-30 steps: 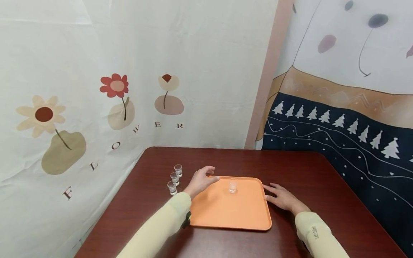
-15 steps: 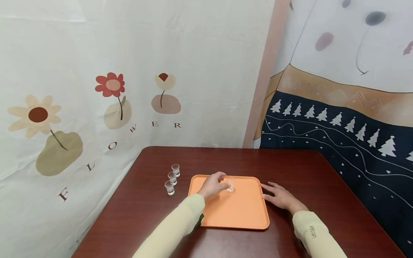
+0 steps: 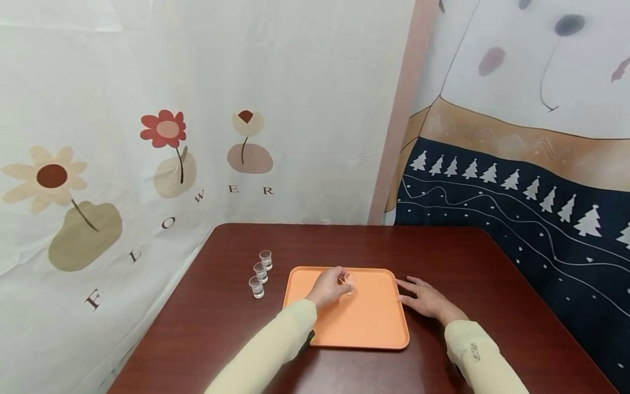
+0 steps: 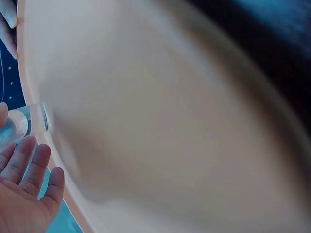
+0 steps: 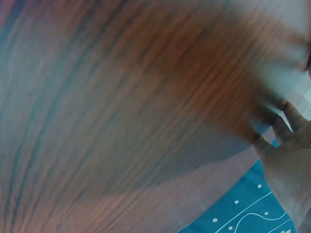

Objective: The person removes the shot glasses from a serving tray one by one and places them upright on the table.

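A small clear shot glass (image 3: 350, 278) stands upright on the orange tray (image 3: 364, 325), towards its far side. My left hand (image 3: 327, 289) reaches over the tray and pinches this glass between thumb and forefinger. In the left wrist view the same glass (image 4: 38, 119) lies between the thumb and the fingers, with the other fingers (image 4: 36, 172) fairly straight. Spread fingers of my right hand (image 3: 427, 300) touch the tray's right edge. The right wrist view shows that hand (image 5: 289, 165) low over the wooden tabletop, partly cut off.
Three similar shot glasses, a near one (image 3: 256, 287), a middle one (image 3: 261, 272) and a far one (image 3: 266, 259), stand in a row left of the tray, seemingly with clear liquid. The dark red table (image 3: 216, 328) meets printed curtains (image 3: 315, 109) at the back.
My left hand has moved right across the tray to the shot glass, and its thumb and forefinger have closed on it. The right hand has stayed at the tray's edge.
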Demonstrator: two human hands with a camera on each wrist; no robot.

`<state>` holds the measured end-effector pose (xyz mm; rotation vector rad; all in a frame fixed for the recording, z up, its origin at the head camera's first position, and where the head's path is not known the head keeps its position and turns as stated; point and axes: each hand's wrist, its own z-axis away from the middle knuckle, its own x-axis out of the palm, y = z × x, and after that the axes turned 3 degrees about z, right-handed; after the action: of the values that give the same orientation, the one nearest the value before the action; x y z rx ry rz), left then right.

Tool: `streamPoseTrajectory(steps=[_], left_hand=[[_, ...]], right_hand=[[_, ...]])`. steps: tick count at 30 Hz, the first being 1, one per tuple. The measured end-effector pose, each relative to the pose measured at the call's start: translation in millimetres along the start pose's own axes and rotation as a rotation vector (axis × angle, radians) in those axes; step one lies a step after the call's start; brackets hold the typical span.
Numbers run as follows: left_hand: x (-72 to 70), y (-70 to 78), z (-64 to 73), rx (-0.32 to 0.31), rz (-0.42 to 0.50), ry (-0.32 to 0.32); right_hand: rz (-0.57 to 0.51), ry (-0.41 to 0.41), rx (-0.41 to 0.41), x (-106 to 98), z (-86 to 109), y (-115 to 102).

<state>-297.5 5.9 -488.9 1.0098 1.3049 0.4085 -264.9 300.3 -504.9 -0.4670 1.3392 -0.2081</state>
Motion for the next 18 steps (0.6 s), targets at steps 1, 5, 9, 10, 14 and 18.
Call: streamPoseTrajectory(steps=[1,5,9,10,14,18], left_hand=[[-0.8,-0.1,0.7,-0.001,-0.002,-0.001],[-5.1,-0.1,4.1,0.004,0.006,0.003],[-11.2,0.3,9.0,0.001,0.017,0.011],[-13.2,0.2,10.4,0.002,0.023,0.015],[-21.5,-3.2,15.8,-0.003,0.043,0.027],[-31.3,-8.3,20.5,-0.005,0.063,0.048]], right_hand=[[0.003,0.0,0.0,0,-0.2,0],[0.008,0.009,0.0,1,-0.1,1],[0.013,0.007,0.004,1,1.3,1],[0.011,0.005,0.006,0,1.8,1],[0.006,-0.001,0.015,0,3.1,-1],[0.009,0.004,0.012,0,2.6,-2]])
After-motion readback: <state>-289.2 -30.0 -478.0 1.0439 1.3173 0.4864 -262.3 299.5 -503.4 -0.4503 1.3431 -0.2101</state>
